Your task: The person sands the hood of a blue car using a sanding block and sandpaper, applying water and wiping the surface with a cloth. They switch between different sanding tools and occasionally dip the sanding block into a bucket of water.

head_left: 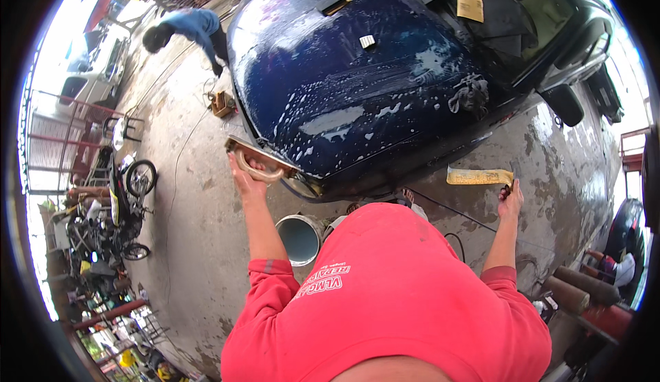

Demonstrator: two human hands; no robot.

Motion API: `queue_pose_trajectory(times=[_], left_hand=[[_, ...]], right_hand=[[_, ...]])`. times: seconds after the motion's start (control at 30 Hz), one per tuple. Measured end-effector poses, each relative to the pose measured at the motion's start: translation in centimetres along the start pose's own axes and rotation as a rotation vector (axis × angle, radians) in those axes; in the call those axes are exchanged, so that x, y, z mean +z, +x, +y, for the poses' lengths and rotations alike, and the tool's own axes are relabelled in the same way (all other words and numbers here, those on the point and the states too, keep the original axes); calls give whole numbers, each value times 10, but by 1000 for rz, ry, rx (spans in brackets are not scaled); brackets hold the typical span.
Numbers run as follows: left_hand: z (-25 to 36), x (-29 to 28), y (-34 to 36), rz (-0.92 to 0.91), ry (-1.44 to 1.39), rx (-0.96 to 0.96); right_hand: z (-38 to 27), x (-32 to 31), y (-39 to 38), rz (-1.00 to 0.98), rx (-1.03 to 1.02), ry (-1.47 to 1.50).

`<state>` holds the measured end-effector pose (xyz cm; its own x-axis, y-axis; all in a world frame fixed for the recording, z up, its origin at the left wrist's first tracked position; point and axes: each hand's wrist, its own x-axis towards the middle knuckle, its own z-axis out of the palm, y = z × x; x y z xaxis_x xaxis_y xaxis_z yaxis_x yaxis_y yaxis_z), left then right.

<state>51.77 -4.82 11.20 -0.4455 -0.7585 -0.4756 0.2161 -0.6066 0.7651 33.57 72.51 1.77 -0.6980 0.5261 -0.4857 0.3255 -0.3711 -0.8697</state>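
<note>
My left hand [251, 179] is closed round a flat brown board with a curved beige handle [265, 170], at the near left corner of a dark blue car's hood [385, 93]. Whether the board touches the car I cannot tell. White suds and water streak the hood. Out to the right, over the floor, my right hand [509, 200] grips a long, mottled yellowish strip [480, 176] by a dark part at its end; its exact kind is unclear. A small white block [368, 41] and a crumpled grey cloth [469, 94] lie on the hood.
A bucket of greyish water [298, 239] stands left of my body. Beyond the hood's left side, a person in blue [189, 28] bends over near a small wooden box [221, 104]. Motorcycles [130, 189] line the left. A dark hose [454, 211] crosses the wet floor.
</note>
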Motion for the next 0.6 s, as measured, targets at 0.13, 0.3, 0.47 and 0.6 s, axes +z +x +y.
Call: queue_pose_trajectory(times=[0.13,0.3,0.47,0.6], left_hand=[[-86,1,1,125,191,-190],[-149,68,-14,-127,463,-214],[-189,181,-25,-486,737,-11],[-212,259,-42,-530,920,237]], right_hand=[[2,-34,-24,128,-36,194],[-3,0,-53,43,21,340],[-17,129,-54,-305,115,395],[-49,241,-31,-648,212,440]])
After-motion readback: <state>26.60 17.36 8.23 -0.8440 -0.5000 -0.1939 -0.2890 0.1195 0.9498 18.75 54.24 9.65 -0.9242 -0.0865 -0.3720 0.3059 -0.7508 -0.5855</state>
